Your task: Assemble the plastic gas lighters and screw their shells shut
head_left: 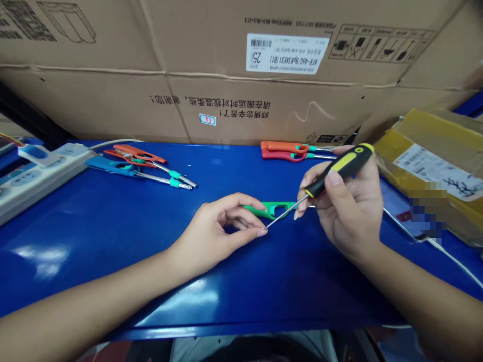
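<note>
A black and yellow screwdriver (341,168) lies in my right hand (349,206), whose fingers and thumb are wrapped round its handle. Its thin shaft slants down to the left, and the tip meets the fingertips of my left hand (226,226). The thumb and a finger of my left hand are pinched at that tip; a tiny thing there is too small to name. Just behind both hands a green lighter (273,208) lies on the blue table (151,251), partly hidden by my fingers.
Orange (283,147) and red lighters (281,153) lie at the back; another orange (138,153) and a blue one (113,166) lie left. A power strip (41,176) is far left. A phone (403,211) with cable and a taped box (433,166) stand right. Cardboard (211,85) walls the back.
</note>
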`<state>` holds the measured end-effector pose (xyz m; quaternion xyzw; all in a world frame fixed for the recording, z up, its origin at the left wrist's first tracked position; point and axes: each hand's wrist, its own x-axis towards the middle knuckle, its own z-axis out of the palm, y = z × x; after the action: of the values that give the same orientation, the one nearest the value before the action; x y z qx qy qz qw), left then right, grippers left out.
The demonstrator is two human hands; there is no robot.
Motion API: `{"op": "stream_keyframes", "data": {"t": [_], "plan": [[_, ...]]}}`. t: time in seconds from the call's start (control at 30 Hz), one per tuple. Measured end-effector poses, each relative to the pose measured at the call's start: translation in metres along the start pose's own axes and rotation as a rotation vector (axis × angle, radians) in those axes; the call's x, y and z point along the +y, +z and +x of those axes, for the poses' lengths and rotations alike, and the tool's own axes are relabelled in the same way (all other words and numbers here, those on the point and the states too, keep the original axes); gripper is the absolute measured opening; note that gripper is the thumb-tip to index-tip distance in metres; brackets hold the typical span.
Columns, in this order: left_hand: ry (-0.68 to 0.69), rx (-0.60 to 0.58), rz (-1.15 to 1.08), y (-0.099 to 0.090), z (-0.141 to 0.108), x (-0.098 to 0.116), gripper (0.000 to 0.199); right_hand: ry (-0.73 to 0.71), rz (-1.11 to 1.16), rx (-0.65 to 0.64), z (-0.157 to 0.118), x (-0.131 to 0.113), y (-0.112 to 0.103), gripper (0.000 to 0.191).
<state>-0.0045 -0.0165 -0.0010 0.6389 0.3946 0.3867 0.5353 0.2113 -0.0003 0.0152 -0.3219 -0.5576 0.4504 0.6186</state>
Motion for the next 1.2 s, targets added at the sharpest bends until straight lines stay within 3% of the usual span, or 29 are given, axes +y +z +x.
{"op": "stream_keyframes", "data": {"t": [0.17,0.77,1.0,1.2], "plan": [[-0.017,-0.015,-0.015,0.000,-0.001,-0.001,0.027,0.037,-0.081,-0.018,0.000,0.001,0.002,0.031],[-0.032,-0.058,0.035,0.000,0.000,-0.003,0.024,0.017,-0.015,-0.196,0.000,0.002,-0.008,0.030],[0.048,-0.062,0.122,0.000,0.000,-0.005,0.024,-0.084,0.043,-0.275,0.004,0.005,-0.008,0.028],[0.185,-0.086,0.268,-0.002,-0.002,-0.007,0.020,-0.141,-0.033,-0.247,0.001,0.000,-0.004,0.029]]}}
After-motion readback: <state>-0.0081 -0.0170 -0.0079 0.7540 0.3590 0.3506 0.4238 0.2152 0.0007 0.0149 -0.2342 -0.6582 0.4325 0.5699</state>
